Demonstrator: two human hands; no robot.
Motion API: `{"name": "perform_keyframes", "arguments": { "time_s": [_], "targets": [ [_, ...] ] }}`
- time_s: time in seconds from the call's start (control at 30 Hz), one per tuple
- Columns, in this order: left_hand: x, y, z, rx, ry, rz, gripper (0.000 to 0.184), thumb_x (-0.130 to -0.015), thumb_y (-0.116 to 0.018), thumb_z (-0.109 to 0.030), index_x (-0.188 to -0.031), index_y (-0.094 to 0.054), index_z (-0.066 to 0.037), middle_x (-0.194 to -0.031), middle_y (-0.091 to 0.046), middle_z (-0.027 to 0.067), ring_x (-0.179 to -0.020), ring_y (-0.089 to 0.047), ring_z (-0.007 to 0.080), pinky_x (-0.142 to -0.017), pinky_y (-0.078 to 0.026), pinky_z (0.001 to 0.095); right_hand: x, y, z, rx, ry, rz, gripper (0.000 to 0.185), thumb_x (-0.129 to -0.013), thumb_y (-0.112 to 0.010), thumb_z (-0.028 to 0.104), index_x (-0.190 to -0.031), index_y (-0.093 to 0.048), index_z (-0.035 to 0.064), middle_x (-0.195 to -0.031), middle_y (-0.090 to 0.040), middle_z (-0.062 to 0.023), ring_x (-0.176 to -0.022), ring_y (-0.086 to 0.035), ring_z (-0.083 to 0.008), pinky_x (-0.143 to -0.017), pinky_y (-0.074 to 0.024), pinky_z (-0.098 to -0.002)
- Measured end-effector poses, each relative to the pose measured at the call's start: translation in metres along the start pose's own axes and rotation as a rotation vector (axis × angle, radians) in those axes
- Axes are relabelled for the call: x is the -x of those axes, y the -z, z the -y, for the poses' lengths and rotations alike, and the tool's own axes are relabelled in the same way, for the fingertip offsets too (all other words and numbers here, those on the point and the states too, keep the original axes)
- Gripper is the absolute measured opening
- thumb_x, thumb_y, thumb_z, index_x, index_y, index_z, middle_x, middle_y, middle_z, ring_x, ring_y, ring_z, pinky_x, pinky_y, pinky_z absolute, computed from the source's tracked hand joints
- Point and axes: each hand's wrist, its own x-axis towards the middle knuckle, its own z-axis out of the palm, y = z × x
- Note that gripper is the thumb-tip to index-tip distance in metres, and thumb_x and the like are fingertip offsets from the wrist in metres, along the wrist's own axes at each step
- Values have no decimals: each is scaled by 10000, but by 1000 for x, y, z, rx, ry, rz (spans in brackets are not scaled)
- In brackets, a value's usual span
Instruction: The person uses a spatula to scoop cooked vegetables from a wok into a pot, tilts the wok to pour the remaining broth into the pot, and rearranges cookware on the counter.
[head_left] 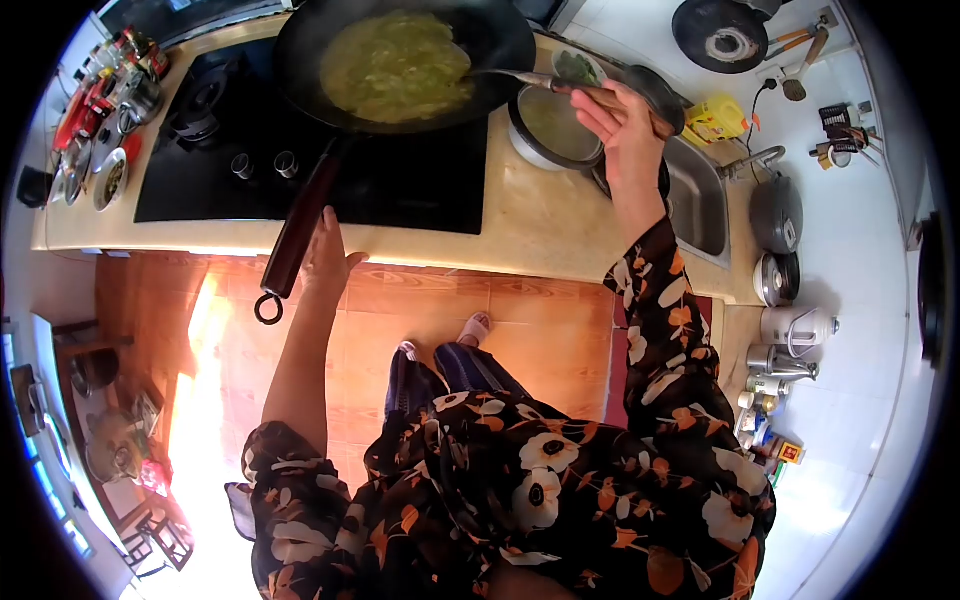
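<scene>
My right hand (630, 135) is closed around the wooden handle of a metal spatula (600, 95). The spatula's head is mostly hidden in the food. Yellow-green food in liquid (395, 70) fills part of the black wok (300, 60) on the cooktop. My left hand (325, 255) is beside the wok's dark red-brown handle (303, 220), thumb apart and fingers stretched forward. The handle covers part of those fingers, and whether they touch it is unclear. Below my right hand stands a pot of pale liquid (560, 125), with a bowl of greens (578, 68) behind it.
The black glass cooktop (400, 190) has a second burner (197, 115) on the left. Bottles (140, 50) and a small bowl (111, 185) crowd the counter's left end. A sink (695, 200) and a yellow container (715, 120) are on the right. Pans and utensils hang on the wall.
</scene>
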Motion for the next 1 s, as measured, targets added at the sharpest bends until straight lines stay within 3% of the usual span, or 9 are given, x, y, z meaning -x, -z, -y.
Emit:
{"name": "perform_keyframes", "arguments": {
  "time_s": [0.3,0.7,1.0],
  "targets": [
    [0,-1,0,23,-26,-16,923,-645,-800,-333,-1350,-286,-33,-1429,-271,229,-1284,-333,370,-897,-486,386,10,13,36,-24,-42,-12,326,-869,-551,227,-1046,-553,-47,-975,-643,-197,-915,-654,-303,-800,-521,-362],
    [-3,0,0,-5,4,34,890,-636,-803,-354,-1320,-328,-40,-1436,-263,221,-1268,-351,360,-872,-497,395,15,36,62,-23,-15,-30,313,-878,-541,213,-1080,-530,-26,-1019,-634,-221,-940,-649,-298,-792,-535,-305],
    [-4,-12,4,4,-11,-48,886,-627,-808,-349,-1324,-359,-37,-1438,-269,211,-1268,-355,351,-908,-471,418,32,85,112,-2,25,-148,293,-889,-520,201,-1073,-558,-23,-1037,-632,-212,-987,-634,-305,-785,-541,-306]
  ]
}}
